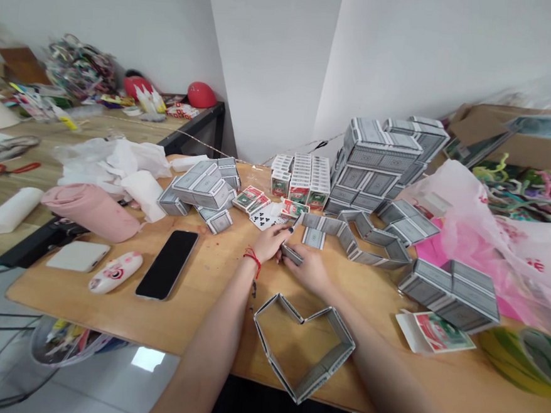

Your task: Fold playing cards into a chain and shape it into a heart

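Card bundle (293, 254) gripped near the clock's centre
Right hand (307, 268) closes fingers round it, likely for steadiness; left hand (271, 244) beside it, finger grip cannot tell; heart-shaped frame (324, 375) at six o'clock

This wooden table (220, 253) is pretty packed: black phone (167, 265), flat white gadget (76, 256), card boxes (300, 180), tape roll (510, 358), heart-shaped card frame (326, 370).

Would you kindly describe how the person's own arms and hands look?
The left forearm and right forearm are bare, without visible sleeves. A thin red cord bracelet circles the wrist of the left hand; the right hand shows no bracelet. Neither hand wears a glove.
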The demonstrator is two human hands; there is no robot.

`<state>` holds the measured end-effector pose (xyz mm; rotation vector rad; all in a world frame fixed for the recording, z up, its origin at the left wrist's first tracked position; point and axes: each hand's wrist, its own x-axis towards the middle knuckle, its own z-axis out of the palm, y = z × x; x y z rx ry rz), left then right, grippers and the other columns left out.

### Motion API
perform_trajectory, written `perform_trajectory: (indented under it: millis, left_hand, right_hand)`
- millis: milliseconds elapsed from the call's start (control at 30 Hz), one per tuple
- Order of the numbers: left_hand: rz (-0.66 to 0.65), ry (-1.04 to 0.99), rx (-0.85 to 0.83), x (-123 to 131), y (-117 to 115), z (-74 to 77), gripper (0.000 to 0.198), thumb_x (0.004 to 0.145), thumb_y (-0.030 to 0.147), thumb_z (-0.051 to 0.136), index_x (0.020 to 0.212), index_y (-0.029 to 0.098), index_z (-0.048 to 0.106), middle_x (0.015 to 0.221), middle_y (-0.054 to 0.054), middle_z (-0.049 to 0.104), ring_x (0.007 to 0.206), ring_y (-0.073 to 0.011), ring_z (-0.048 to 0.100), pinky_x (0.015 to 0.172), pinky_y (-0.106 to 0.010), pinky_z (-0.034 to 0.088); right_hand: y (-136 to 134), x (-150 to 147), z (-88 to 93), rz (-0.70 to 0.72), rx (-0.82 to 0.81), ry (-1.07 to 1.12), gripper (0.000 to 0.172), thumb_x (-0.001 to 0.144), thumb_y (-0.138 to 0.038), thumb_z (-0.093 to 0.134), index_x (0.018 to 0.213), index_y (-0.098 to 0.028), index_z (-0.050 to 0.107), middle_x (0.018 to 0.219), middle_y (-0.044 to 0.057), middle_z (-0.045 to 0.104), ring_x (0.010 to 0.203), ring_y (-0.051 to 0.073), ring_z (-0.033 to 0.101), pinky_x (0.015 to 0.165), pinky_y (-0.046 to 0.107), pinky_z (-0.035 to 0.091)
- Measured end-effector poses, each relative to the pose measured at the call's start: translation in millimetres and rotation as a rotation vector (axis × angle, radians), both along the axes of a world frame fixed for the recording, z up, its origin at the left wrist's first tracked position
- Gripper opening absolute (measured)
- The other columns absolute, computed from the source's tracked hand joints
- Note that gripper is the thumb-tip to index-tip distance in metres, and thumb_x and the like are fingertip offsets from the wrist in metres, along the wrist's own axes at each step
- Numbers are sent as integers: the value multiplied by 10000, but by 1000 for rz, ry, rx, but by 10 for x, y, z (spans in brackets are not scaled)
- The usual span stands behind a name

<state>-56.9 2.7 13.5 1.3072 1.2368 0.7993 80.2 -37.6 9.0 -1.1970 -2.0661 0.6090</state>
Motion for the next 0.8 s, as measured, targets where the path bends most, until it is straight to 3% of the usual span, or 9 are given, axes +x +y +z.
perform_trajectory:
  millis: [167, 267, 333, 400, 533, 700, 800]
  left_hand:
    - [-17, 30, 84, 4, -2, -18, 357, 773, 378, 416, 1001, 152, 569, 491, 44, 496, 358, -71, 439, 382, -196, 372]
    - [-8, -13, 224, 17, 7, 3, 293, 776, 331, 430, 941, 160, 601, 775, -14, 617, 721, -129, 570, 686, -248, 453]
    - [-17, -59, 288, 24, 5, 22, 288, 773, 290, 443, 994, 170, 583, 1005, -35, 594, 951, -157, 523, 869, -286, 386]
    - [-21, -80, 313, 31, -10, 41, 323, 770, 268, 451, 1066, 182, 548, 1117, -48, 541, 1041, -170, 471, 944, -318, 325]
    - [-27, -179, 282, 70, -72, 80, 390, 769, 269, 457, 1155, 219, 486, 1196, -59, 464, 1085, -184, 439, 953, -337, 325]
    - [-93, -473, -12, 147, -121, 137, 541, 726, 225, 492, 1249, 247, 358, 1251, -83, 382, 864, -157, 580, 805, -325, 450]
    - [-48, -540, -67, 164, -122, 172, 529, 700, 200, 503, 1216, 242, 397, 1254, -82, 382, 794, -135, 592, 739, -300, 484]
  right_hand:
    - [6, 36, -32, 40, -36, 114, 149, 754, -192, 487, 828, -198, 616, 793, 23, 639, 716, 146, 584, 691, 263, 441]
    - [4, 60, -38, 49, -94, 248, 153, 744, -228, 518, 847, -192, 625, 833, 28, 651, 743, 154, 592, 706, 278, 454]
    - [-2, 67, -34, 56, -149, 319, 153, 736, -258, 538, 829, -182, 634, 826, 33, 657, 735, 156, 596, 697, 283, 463]
    - [-8, 68, -30, 62, -205, 365, 160, 728, -287, 553, 792, -169, 639, 787, 35, 660, 702, 156, 595, 668, 281, 469]
    - [-7, 72, -36, 103, -268, 431, 184, 714, -321, 571, 750, -153, 638, 747, 33, 654, 666, 149, 582, 631, 273, 469]
    - [-4, 71, -29, 145, -266, 419, 206, 718, -335, 570, 754, -141, 628, 734, 34, 637, 680, 147, 574, 646, 277, 464]
    - [-28, 49, -12, 147, -234, 374, 214, 739, -320, 544, 842, -148, 618, 835, 50, 636, 769, 159, 582, 706, 287, 460]
